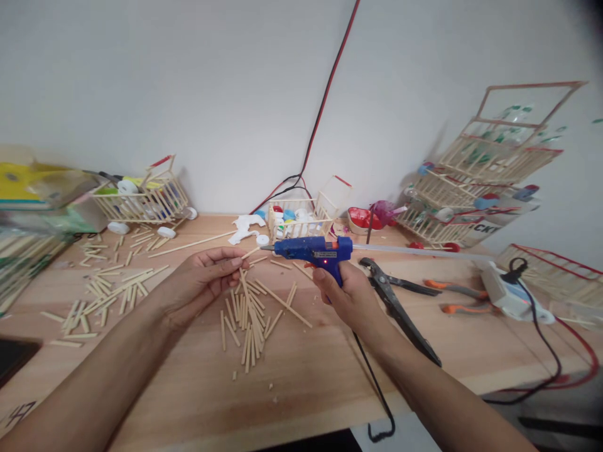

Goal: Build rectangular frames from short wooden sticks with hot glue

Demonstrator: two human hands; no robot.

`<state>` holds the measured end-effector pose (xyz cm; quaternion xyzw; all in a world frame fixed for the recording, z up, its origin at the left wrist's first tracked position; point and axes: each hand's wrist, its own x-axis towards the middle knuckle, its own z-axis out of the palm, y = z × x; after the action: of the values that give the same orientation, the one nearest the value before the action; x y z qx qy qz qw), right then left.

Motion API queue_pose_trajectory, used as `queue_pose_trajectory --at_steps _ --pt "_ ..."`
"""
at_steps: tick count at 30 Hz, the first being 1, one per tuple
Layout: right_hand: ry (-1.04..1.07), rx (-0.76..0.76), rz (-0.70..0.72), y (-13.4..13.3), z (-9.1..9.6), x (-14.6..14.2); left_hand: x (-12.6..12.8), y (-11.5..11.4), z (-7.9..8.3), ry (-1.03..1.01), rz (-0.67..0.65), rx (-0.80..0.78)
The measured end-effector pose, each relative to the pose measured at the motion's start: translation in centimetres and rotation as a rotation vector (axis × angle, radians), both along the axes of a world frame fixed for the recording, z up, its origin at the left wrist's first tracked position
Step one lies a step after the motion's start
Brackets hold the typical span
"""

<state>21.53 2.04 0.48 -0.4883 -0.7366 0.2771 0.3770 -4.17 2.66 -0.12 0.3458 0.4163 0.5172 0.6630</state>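
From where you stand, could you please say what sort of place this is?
Probably a craft workspace: a glue gun in the right hand, scattered wooden sticks on the table and a stick cart with wheels.

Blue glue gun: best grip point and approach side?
Probably the handle, from the near right, where the right hand holds it. It drops below the barrel, clear of the nozzle, which points left toward the wooden stick in the left hand. I'd avoid the nozzle, likely hot, and the clear glue rod sticking out behind.
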Motion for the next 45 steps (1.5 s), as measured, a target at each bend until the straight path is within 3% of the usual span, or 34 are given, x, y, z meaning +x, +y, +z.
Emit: queue_pose_trajectory --at_steps 45 --pt "-0.005 -0.001 -0.022 -0.27 0.21 0.01 0.14 -0.22 0.33 0.007 0.011 -0.013"
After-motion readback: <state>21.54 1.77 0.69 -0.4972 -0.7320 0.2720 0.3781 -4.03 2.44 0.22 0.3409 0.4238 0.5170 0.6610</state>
